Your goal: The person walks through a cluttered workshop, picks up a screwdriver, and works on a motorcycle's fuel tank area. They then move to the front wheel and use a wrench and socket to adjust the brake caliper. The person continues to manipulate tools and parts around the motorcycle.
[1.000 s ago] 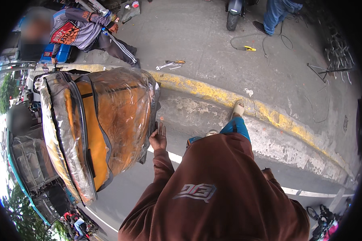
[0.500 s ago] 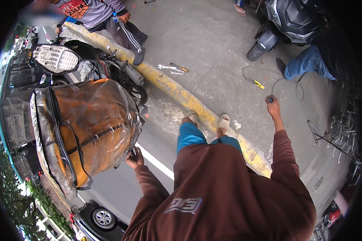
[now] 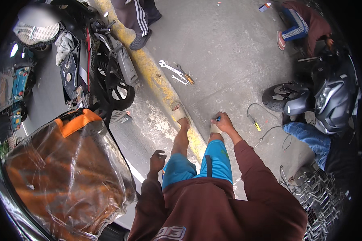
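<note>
My right hand point(image 3: 225, 123) is closed on a small blue object point(image 3: 218, 119), mostly hidden by the fingers, too small to name. It hangs in front of my right slipper, above the concrete. My left hand point(image 3: 157, 161) is open with loosely bent fingers and holds nothing, beside my left knee. Left of it stands a large orange delivery bag point(image 3: 68, 168) under clear plastic, with a gap between hand and bag. On the ground ahead lie a large wrench point(image 3: 171, 68), a smaller wrench point(image 3: 178, 79) and an orange-handled tool point(image 3: 188, 78).
A yellow-painted curb point(image 3: 149, 72) runs under my feet. A motorcycle point(image 3: 104, 60) is parked at the left, a grey scooter point(image 3: 330, 100) at the right. A thin cable point(image 3: 265, 138) and a yellow-handled tool point(image 3: 257, 126) lie near a person's jeans point(image 3: 309, 138). Metal parts point(image 3: 321, 201) are heaped at lower right.
My left hand has come away from the orange bag. My right hand has moved left, from beside the cable to my right foot. The view has shifted and I stand farther along the curb.
</note>
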Demonstrator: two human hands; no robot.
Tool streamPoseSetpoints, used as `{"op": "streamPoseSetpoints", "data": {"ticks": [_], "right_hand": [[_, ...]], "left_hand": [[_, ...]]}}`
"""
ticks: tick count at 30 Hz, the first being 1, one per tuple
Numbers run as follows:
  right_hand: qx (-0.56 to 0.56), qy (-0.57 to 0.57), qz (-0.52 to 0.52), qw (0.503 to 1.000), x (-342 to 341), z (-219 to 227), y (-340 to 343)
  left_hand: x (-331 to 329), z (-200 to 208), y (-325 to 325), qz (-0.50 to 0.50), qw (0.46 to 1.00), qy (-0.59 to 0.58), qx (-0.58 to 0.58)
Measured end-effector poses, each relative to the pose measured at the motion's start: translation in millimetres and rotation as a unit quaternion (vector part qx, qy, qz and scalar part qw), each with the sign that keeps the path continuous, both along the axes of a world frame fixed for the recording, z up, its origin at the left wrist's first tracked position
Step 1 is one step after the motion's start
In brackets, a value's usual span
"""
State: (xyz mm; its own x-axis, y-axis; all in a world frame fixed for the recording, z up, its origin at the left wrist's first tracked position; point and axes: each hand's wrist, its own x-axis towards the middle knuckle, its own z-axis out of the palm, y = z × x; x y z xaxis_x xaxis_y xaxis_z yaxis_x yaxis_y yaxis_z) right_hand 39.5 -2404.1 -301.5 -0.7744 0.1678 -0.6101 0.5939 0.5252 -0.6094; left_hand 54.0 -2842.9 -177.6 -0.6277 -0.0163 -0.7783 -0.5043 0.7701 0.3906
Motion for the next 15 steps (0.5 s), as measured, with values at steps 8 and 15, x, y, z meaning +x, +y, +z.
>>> {"op": "streamPoseSetpoints", "data": {"ticks": [8,15], "right_hand": [[0.032,-0.003,0.131,0.991,-238.1,-229.8,-18.8],[0.043,-0.030,0.377,0.925,-289.2,-369.9,-78.0]], "left_hand": [[-161.0,-157.2,177.8,0.118,0.990,0.055,0.054],[-110.2,-324.3,223.2,0.274,0.959,-0.033,0.067]]}}
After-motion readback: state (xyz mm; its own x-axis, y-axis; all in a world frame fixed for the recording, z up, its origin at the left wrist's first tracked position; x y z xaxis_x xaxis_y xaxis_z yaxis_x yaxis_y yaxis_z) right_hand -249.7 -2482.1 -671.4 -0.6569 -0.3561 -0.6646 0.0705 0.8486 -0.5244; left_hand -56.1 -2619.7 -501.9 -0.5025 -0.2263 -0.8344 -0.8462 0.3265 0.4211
